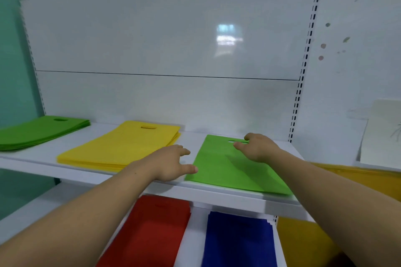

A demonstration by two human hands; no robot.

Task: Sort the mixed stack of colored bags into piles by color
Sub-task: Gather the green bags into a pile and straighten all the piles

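so, on the white shelf (pixel 217 196) a green pile (pixel 41 131) is kept far left, a yellow pile (pixel 121 147) next, and a lone green bag (pixel 227 171) is laid flat at right. a red pile (pixel 156 230) and blue pile (pixel 238 243) are below. likely the bag's to be carried past the yellow one to the green. the left hand (pixel 171 163) is spread loose at its edge. the right hand (pixel 258 147) is curled over the handle slot (pixel 237 141), grip can't be told.
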